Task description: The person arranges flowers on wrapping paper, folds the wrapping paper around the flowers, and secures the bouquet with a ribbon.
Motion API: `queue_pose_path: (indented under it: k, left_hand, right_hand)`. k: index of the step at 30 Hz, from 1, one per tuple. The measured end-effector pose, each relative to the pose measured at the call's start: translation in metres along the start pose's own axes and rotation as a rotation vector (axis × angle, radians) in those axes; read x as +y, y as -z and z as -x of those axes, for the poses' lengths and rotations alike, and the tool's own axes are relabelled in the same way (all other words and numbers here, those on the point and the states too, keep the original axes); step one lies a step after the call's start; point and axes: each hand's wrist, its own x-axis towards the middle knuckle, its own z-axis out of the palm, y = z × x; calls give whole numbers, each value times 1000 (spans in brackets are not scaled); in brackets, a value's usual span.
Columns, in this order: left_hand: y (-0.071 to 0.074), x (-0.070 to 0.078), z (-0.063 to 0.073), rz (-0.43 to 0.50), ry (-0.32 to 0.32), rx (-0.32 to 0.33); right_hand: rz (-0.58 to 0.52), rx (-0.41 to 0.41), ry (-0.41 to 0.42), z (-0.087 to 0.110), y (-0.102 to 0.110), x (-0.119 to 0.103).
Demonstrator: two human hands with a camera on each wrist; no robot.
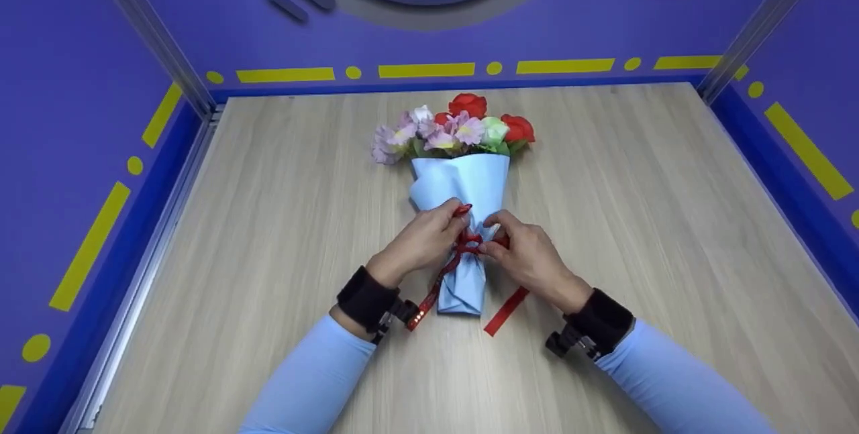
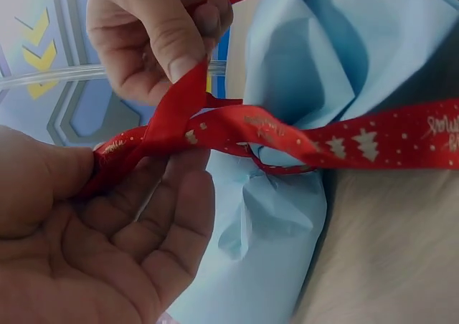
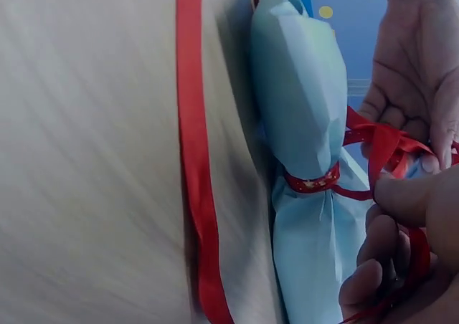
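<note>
A bouquet of pink, red, white and pale green flowers [image 1: 463, 129] lies on the table in light blue wrapping paper [image 1: 480, 182]. Around the paper's narrowed waist runs a red ribbon [image 3: 313, 182] printed with gold trees and lettering. My left hand [image 1: 424, 236] pinches a twisted part of the ribbon between thumb and fingers, left of the waist. On the other side my right hand [image 1: 533, 256] pinches another part of it, thumb pressed on the ribbon in the left wrist view. Two ribbon tails trail toward the near side, one on each side of the wrapped stems.
The bouquet rests on a pale wood-grain table [image 1: 288, 206]. Blue-purple panels [image 1: 429, 45] with yellow markings stand at the back and both sides, joined by metal corner posts [image 1: 758, 21]. Each wrist wears a black band [image 1: 599, 321] with a small camera.
</note>
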Motion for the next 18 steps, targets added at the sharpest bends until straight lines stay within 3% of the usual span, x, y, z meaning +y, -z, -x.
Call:
queue_pose_path:
  k: [8, 12, 18]
  left_hand:
    - [-3, -3, 1, 16, -38, -48]
    - [-4, -3, 2, 38, -43, -56]
    - [-3, -3, 1, 0, -36, -18]
  right_hand:
    - [50, 71, 82, -7, -5, 3]
    - [-12, 5, 54, -8, -6, 6]
    - [-121, -69, 25, -8, -3, 9]
